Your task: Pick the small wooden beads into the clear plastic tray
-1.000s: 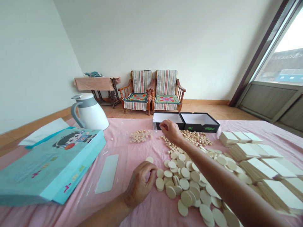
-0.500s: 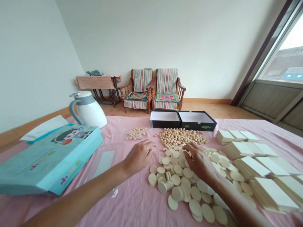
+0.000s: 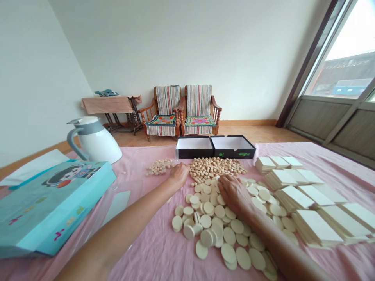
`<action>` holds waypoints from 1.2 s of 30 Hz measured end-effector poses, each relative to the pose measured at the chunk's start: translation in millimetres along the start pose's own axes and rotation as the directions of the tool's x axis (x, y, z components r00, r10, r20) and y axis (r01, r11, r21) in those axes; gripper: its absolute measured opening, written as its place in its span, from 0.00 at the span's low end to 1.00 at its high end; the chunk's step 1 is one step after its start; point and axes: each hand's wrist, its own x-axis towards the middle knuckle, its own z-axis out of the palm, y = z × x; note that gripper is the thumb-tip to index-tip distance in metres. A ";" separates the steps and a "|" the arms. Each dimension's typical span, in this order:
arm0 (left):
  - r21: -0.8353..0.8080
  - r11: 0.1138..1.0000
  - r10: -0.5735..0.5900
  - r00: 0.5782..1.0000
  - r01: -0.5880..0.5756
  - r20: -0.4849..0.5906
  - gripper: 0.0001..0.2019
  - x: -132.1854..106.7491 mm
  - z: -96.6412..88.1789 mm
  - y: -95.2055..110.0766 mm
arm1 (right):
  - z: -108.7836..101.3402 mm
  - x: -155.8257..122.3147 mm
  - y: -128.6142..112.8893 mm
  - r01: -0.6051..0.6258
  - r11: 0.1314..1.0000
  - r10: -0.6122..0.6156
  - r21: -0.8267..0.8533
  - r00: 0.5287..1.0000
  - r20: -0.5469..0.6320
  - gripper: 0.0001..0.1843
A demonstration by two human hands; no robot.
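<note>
My left hand point(image 3: 178, 174) reaches across the pink cloth to the left edge of a heap of small round wooden pellets point(image 3: 218, 166). Its fingers point away from me and touch the pellets; they are hidden behind the back of the hand. My right hand point(image 3: 233, 191) lies palm down, fingers spread, on the far end of a spread of pale flat round discs point(image 3: 216, 230). A smaller heap of pellets point(image 3: 159, 167) lies just left of my left hand. Two open black boxes point(image 3: 195, 153) with white insides stand side by side behind the pellets.
Stacks of cream rectangular tiles point(image 3: 295, 195) line the right side. A white jug point(image 3: 93, 140) and a light blue printed bag point(image 3: 49, 203) are on the left, with a clear plastic sleeve point(image 3: 117, 201) beside the bag. Two wooden armchairs point(image 3: 181, 111) stand beyond the table point(image 3: 152, 249).
My right hand drew back from the black box to the discs. My left hand moved forward from the near discs to the edge of the pellet heap. The view shifted slightly right.
</note>
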 end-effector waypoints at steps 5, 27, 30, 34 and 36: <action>0.148 0.988 -0.040 0.999 0.037 0.018 0.15 -8.2 -7.9 3.9 | 1.2 -0.3 0.6 0.011 1.000 -0.011 -0.015 1.000 -0.012 0.12; -0.101 0.984 0.115 0.957 -0.146 -0.267 0.07 -43.1 -53.1 -18.2 | 0.6 -2.3 -1.1 0.003 0.999 -0.004 -0.054 1.000 -0.017 0.13; -0.254 0.950 0.167 0.983 -0.180 -0.069 0.06 -44.8 -29.6 0.3 | 0.0 -2.7 -1.4 0.010 0.998 -0.011 -0.054 1.000 -0.013 0.13; -0.260 0.953 0.164 0.986 -0.156 0.011 0.07 -44.5 -7.6 12.2 | -0.4 -2.9 -1.6 0.012 0.999 -0.013 -0.051 1.000 -0.013 0.13; -0.225 0.961 0.162 0.987 -0.159 -0.007 0.06 -44.4 -2.7 14.7 | -0.5 -3.0 -1.7 0.013 0.999 -0.014 -0.050 1.000 -0.013 0.13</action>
